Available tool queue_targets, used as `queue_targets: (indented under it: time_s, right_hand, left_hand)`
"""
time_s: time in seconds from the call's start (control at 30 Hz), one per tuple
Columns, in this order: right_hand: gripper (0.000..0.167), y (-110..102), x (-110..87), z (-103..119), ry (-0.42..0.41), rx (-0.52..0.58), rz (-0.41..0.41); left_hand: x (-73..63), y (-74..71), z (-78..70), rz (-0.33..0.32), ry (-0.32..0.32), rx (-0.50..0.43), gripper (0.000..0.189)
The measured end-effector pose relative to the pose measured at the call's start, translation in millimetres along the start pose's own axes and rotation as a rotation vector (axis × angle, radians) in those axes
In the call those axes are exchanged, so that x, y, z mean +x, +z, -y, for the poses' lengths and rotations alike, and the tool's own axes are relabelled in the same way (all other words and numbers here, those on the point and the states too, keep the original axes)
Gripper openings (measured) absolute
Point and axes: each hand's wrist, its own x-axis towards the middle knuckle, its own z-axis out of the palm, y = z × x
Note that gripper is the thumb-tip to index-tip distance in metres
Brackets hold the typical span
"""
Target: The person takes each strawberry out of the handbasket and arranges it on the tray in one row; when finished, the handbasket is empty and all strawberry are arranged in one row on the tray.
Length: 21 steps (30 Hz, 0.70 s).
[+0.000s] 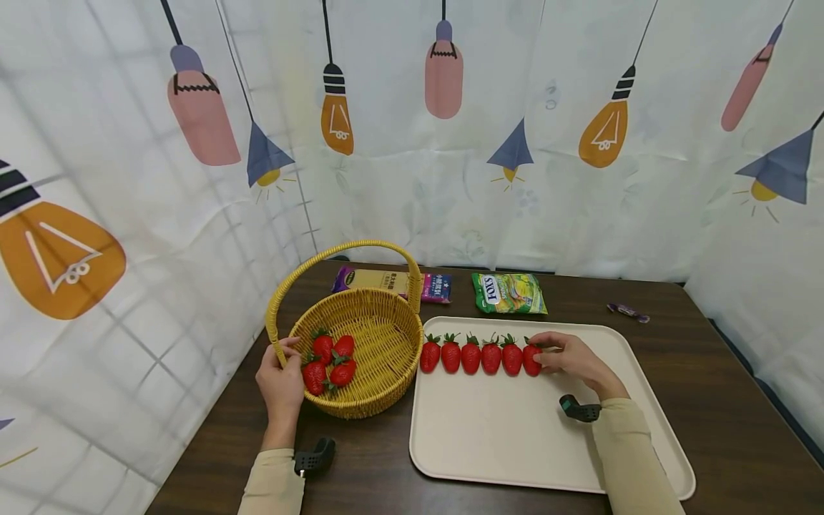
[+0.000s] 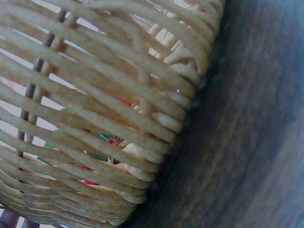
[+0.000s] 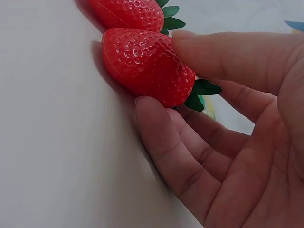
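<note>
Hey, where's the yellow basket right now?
In the head view, the yellow basket stands on the dark table, just left of the tray, with the left hand at its left side.

Ten strawberries (image 1: 491, 358) show, with one basket (image 1: 380, 343) and one tray (image 1: 502, 436).

Cropped basket (image 2: 95, 69) mostly hides strawberries (image 2: 89, 182) — left wrist view.
</note>
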Motion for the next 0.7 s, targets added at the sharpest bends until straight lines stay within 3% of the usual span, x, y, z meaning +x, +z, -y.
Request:
queue_targets:
  time_s: [0.17, 0.33, 0.5, 0.7]
  right_hand:
    - [0.050, -4, -0.9, -3, -0.019, 0.008, -0.019]
    - [0.049, -10, -5.5, -1, -0.024, 0.023, -0.123]
    - [0.050, -13, -11.0, 11, -0.050, 0.066, -0.230]
    - [0.047, -5, -13.3, 37, -0.100, 0.119, -0.249]
  left_hand:
    - [-0.4, -0.4, -0.6, 0.006, -0.003, 0.001, 0.018]
    - [1.3, 0.4, -2.2, 0.021, 0.004, -0.004, 0.017]
    - [-1.0, -0.9, -1.4, 0.007, 0.002, 0.008, 0.020]
    - [-1.2, -0.5, -1.5, 0.007, 0.000, 0.011, 0.014]
